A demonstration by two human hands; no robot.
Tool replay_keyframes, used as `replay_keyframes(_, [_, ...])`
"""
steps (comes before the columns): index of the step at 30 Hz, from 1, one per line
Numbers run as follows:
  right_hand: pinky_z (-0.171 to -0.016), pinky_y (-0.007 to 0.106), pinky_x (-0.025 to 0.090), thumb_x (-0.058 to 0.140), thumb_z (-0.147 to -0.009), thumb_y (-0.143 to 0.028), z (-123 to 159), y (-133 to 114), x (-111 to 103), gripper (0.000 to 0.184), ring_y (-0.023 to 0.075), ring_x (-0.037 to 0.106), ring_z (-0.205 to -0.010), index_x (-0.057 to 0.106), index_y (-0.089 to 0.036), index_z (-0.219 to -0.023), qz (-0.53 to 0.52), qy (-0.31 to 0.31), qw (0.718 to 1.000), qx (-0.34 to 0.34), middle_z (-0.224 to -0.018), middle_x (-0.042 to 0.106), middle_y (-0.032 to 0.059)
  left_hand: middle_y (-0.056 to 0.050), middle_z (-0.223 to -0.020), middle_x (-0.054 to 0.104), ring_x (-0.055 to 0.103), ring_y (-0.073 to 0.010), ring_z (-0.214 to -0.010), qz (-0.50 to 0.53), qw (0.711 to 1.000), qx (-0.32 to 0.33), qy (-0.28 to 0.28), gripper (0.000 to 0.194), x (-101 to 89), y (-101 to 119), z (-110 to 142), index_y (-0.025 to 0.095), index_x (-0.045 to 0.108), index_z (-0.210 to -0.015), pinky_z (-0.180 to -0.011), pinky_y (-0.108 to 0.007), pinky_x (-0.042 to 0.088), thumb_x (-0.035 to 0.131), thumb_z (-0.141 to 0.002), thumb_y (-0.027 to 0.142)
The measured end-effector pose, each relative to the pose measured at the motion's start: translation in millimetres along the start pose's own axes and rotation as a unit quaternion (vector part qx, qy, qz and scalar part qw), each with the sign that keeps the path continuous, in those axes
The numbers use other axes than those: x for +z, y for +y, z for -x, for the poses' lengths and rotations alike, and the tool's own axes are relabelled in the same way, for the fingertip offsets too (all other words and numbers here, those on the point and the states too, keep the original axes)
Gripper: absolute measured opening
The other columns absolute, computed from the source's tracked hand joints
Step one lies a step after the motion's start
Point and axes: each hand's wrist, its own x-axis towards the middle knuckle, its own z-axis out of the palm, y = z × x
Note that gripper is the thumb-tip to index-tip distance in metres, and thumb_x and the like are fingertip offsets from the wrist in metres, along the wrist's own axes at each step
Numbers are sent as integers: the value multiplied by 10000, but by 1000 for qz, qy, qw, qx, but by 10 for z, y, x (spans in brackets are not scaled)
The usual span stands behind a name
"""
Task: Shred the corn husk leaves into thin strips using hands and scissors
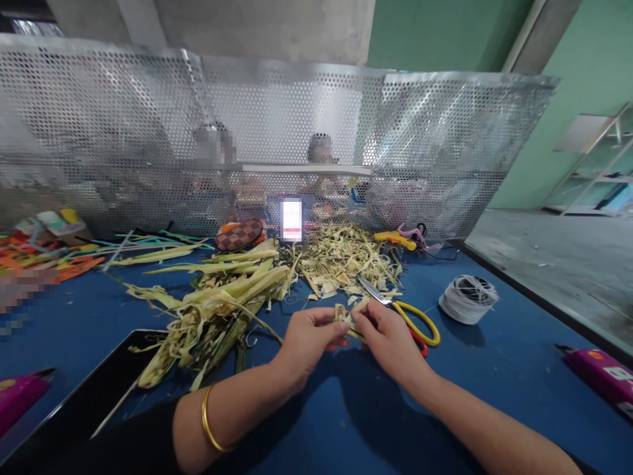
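Note:
Pale corn husk strips (340, 313), folded into a small looped piece, are held between both hands above the blue table (316, 422). My left hand (310, 335) pinches the piece from the left, thumb on top. My right hand (388, 333) grips its other side, with the thumb and fingertips close to the left thumb. Fingers cover part of the piece, so its full shape is hidden. Just behind my right hand lie scissors (419, 321) with yellow and red handles, partly covered by that hand. To the left is a pile of long corn husks (232, 290).
Shredded husk scraps (341, 257) are heaped at the back, near a lit phone (291, 219) and a checkered pouch (240, 235). A white string spool (467, 300) stands right. A dark flat panel (93, 389) lies left. A perforated metal screen (297, 112) borders the table's back.

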Motion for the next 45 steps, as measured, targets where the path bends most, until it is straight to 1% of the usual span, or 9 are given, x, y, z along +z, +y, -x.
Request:
replay_keyframes(4, [-495, 232, 386, 456, -860, -311, -2, -9, -109, 117, 130, 491, -531, 508, -207, -869, -13, -30, 999, -18, -612, 535, -31, -39, -693, 684, 619, -111, -582, 40, 999, -7, 28, 257, -48, 14, -45, 126, 716, -832, -556, -202, 445, 751, -620, 268])
replay_keyframes(8, [-619, 259, 424, 491, -865, -269, -32, -70, -287, 159, 149, 572, -664, 620, -213, -941, 73, -73, 983, -155, -731, 644, 20, -39, -666, 668, 610, -109, -554, 75, 996, -32, 20, 277, -74, 42, -55, 113, 701, -817, -558, -217, 466, 772, -604, 277])
replay_keyframes(10, [-664, 271, 440, 491, -868, -257, -60, -96, -361, 190, 158, 599, -733, 670, -218, -920, 55, -106, 976, -185, -806, 678, 40, -39, -645, 660, 613, -113, -551, 82, 996, -43, 12, 271, -70, 51, -49, 110, 699, -828, -560, -221, 472, 766, -619, 270])
replay_keyframes(15, [-670, 267, 460, 533, -827, -261, -118, -83, -468, 206, 156, 620, -743, 725, -206, -873, -66, -175, 978, -95, -818, 706, 43, -44, -630, 660, 617, -120, -553, 96, 993, -64, 19, 215, -60, 70, -46, 115, 697, -816, -562, -227, 482, 753, -639, 224])
replay_keyframes(19, [-696, 259, 468, 557, -806, -245, -128, -41, -464, 208, 145, 627, -769, 725, -215, -924, -177, -222, 959, -24, -870, 712, 34, -35, -616, 654, 601, -107, -538, 91, 993, -63, 28, 225, -69, 70, -51, 124, 704, -843, -535, -206, 462, 748, -637, 204])
replay_keyframes(21, [-683, 265, 468, 621, -777, -276, -131, -33, -432, 162, 147, 614, -740, 728, -218, -885, -178, -199, 963, -44, -823, 703, 28, -24, -612, 649, 585, -95, -524, 78, 995, -50, 25, 233, -72, 65, -49, 131, 710, -837, -525, -196, 447, 755, -623, 210])
replay_keyframes(26, [-688, 278, 448, 620, -778, -366, -117, -86, -323, 199, 156, 562, -719, 679, -202, -683, -152, -41, 982, -109, -738, 639, 29, -21, -643, 658, 548, -76, -513, -5, 1000, -9, -11, 244, -55, 73, -20, 144, 742, -820, -520, -189, 411, 756, -604, 256])
replay_keyframes(33, [-471, 225, 334, 585, -749, -415, -57, -151, -221, 242, 92, 418, -453, 549, -196, -654, -157, -38, 986, 36, -519, 478, -47, -9, -619, 653, 515, -71, -503, -64, 998, 26, -8, 234, -12, 101, 32, 147, 753, -847, -530, -188, 401, 692, -631, 214])
replay_keyframes(45, [-478, 229, 335, 565, -677, -333, -66, -29, -149, 183, 96, 415, -473, 510, -189, -578, -118, -66, 987, 86, -495, 423, -62, -14, -591, 644, 509, -93, -512, -70, 996, 53, 14, 165, -14, 63, 1, 133, 746, -733, -537, -215, 421, 705, -595, 214])
